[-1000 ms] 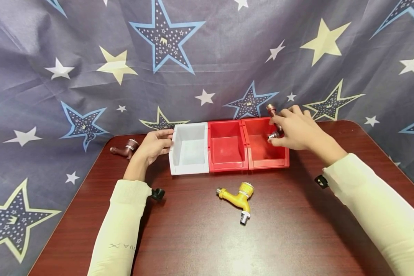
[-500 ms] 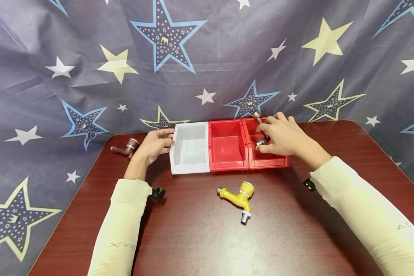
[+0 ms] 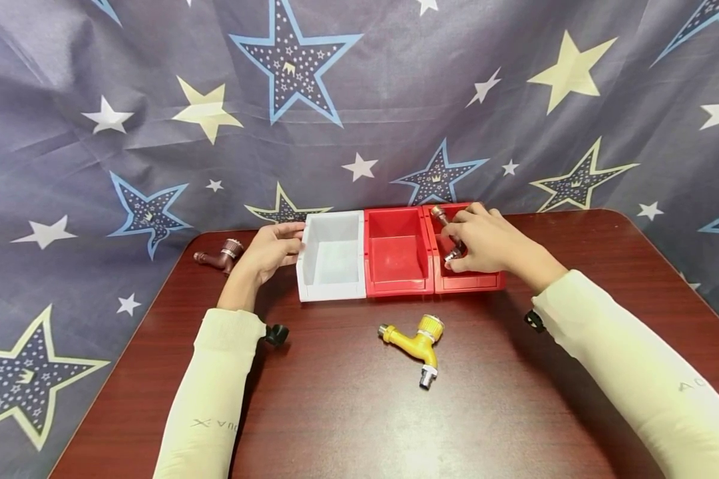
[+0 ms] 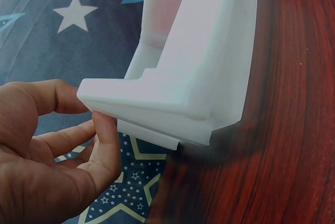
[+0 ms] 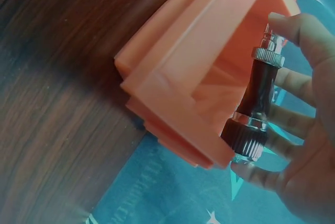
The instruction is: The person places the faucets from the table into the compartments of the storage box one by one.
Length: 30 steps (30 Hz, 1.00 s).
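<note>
My right hand (image 3: 485, 239) holds a brown tap (image 3: 456, 241) inside the right-hand, orange-red bin (image 3: 467, 284). In the right wrist view the tap (image 5: 257, 90) has a ribbed cap and a silvery end, with fingers and thumb around it near the bin's rim. My left hand (image 3: 269, 253) pinches the rim corner of the white bin (image 3: 331, 293) at its left side; the left wrist view shows two digits on that corner. The middle, red bin (image 3: 398, 287) stands between these two. A yellow tap (image 3: 416, 344) lies on the table in front of the bins.
Another brown tap (image 3: 220, 256) lies at the back left of the wooden table (image 3: 335, 399), partly behind my left wrist. The star-patterned curtain (image 3: 359, 86) hangs right behind the bins.
My right hand has carried the brown tap left and down into the right-hand bin. The left hand stays on the white bin, and the yellow tap has not moved.
</note>
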{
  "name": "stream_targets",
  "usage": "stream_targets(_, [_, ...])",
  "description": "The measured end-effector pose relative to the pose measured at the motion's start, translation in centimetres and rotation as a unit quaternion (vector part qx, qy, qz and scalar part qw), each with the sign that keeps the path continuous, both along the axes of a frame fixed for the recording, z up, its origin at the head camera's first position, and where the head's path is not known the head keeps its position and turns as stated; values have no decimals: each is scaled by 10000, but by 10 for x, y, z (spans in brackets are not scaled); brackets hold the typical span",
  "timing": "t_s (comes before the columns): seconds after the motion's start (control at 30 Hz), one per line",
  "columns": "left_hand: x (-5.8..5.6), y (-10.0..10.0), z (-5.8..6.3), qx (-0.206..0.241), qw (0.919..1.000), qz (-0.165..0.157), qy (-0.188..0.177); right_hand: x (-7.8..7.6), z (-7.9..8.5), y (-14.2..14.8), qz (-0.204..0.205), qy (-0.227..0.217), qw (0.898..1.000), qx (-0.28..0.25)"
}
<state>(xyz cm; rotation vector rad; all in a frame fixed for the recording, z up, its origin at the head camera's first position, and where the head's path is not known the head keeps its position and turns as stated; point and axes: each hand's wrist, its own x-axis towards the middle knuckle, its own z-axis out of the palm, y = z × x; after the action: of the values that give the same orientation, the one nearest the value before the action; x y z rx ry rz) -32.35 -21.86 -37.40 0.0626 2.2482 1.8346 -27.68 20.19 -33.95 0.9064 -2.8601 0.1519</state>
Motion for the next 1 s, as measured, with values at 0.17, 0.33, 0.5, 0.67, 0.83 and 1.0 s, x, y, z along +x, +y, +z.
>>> stream_targets(0.17, [0,0,0,5,10000,3,-7,-5,-5,-1,69,-110,9999,66])
stream_targets(0.33, [0,1,1,30,10000,21,-24,-10,-9,-1,53,-259,9994,207])
stream_targets(0.5, [1,1,2,16,10000,22,-21,-14,-12,-2,37,-361,9988,323])
stream_targets(0.67, [0,2,1,45,10000,27,-35,-18,-14,-5,33,-482,9975,525])
stream_targets(0.83, [0,1,0,56,10000,30,-63,-21,-16,-7,-5,-654,9957,661])
stream_targets(1.0, [0,1,1,56,10000,33,-51,-23,-16,-8,-30,-861,9937,715])
